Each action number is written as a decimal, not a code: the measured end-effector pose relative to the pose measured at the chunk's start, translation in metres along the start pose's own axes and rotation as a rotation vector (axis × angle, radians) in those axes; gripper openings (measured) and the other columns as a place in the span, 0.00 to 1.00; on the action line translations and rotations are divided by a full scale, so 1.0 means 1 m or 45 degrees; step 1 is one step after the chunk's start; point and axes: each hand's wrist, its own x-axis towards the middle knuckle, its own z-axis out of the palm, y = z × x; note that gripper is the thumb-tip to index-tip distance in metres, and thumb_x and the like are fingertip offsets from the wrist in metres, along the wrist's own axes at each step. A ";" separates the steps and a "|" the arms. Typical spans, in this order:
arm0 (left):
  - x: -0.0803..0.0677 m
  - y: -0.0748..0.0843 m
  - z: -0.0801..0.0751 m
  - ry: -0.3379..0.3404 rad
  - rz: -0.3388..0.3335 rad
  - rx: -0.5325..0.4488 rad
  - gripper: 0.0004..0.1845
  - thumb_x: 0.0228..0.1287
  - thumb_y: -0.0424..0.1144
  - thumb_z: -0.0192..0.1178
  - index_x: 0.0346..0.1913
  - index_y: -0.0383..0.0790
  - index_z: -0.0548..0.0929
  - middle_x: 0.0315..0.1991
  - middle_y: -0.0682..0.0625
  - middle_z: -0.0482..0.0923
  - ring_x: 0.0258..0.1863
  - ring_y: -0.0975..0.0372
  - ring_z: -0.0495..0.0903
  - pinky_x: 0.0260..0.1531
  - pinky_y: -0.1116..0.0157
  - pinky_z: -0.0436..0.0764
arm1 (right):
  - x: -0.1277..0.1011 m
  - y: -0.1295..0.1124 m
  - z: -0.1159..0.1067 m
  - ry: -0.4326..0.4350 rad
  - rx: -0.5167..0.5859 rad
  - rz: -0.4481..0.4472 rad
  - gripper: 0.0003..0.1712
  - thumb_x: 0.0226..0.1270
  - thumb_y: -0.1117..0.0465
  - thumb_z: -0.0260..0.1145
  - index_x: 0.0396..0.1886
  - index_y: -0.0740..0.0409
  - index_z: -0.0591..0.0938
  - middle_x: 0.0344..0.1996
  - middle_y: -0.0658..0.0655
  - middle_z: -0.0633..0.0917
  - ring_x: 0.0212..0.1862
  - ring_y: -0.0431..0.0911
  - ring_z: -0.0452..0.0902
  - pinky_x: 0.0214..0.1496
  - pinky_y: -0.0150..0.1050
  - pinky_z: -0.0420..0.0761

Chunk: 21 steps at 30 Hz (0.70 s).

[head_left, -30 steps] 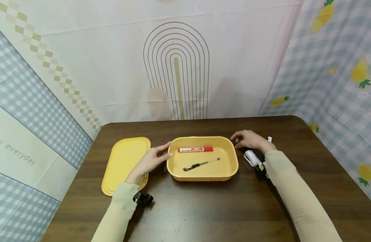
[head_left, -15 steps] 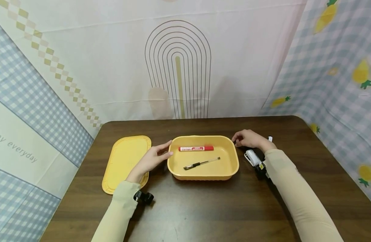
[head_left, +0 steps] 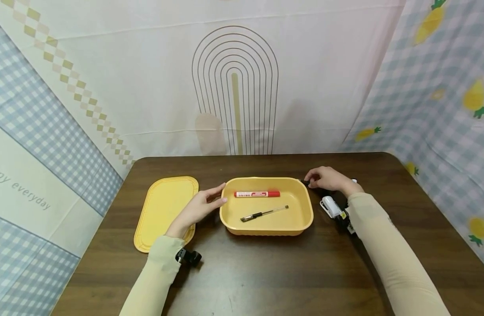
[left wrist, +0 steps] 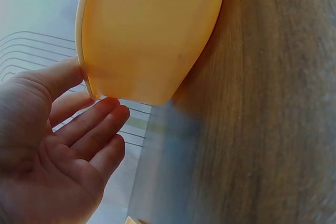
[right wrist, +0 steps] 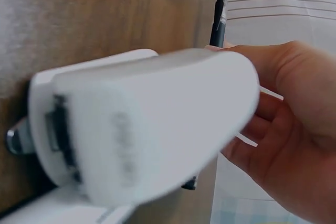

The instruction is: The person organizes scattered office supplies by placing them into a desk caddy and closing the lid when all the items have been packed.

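My left hand [head_left: 198, 210] rests at the left end of a yellow plastic box [head_left: 265, 229], its thumb and fingertips on the rim. In the left wrist view the thumb and fingers of my left hand [left wrist: 68, 140] hold the box's rim [left wrist: 80, 30]. A red marker [head_left: 256, 194] and a black-gripped clear pen [head_left: 264, 213] lie inside the box. Beyond its right end my right hand [head_left: 331, 180] pinches a black pen [right wrist: 218, 27], whose clip end sticks out past the thumb. A white stapler [head_left: 331, 206] lies under the right wrist, filling much of that wrist view [right wrist: 163, 124].
A flat yellow lid [head_left: 164, 210] lies on the dark wooden table [head_left: 265, 272] left of the box, partly behind the left forearm. A white-tipped object [head_left: 354, 180] shows behind the right wrist, mostly hidden. Patterned cloth [head_left: 159, 87] hangs behind the table.
My right hand has risen slightly away from the box's corner, and the black pen's end now shows at its fingertips. The left hand keeps its place on the box.
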 end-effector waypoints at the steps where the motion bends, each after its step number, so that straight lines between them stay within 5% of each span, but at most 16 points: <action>1: 0.000 0.000 0.000 0.000 0.003 0.002 0.32 0.73 0.45 0.62 0.74 0.39 0.68 0.73 0.47 0.67 0.68 0.52 0.71 0.66 0.53 0.71 | 0.000 0.000 -0.002 0.016 -0.004 -0.009 0.12 0.69 0.64 0.67 0.50 0.62 0.84 0.34 0.53 0.82 0.36 0.46 0.74 0.43 0.44 0.75; 11: 0.000 0.000 0.000 0.008 0.011 -0.014 0.32 0.73 0.44 0.63 0.74 0.39 0.68 0.72 0.46 0.68 0.67 0.52 0.72 0.65 0.53 0.72 | 0.000 -0.006 -0.017 0.146 0.007 -0.027 0.12 0.69 0.64 0.67 0.50 0.63 0.85 0.37 0.54 0.86 0.41 0.48 0.79 0.46 0.46 0.78; 21: -0.001 0.004 0.002 0.010 -0.008 -0.028 0.32 0.73 0.44 0.62 0.75 0.38 0.68 0.72 0.43 0.67 0.68 0.49 0.71 0.67 0.51 0.70 | -0.002 -0.017 -0.036 0.151 0.018 -0.013 0.14 0.74 0.62 0.63 0.54 0.62 0.84 0.44 0.57 0.87 0.44 0.50 0.80 0.45 0.47 0.78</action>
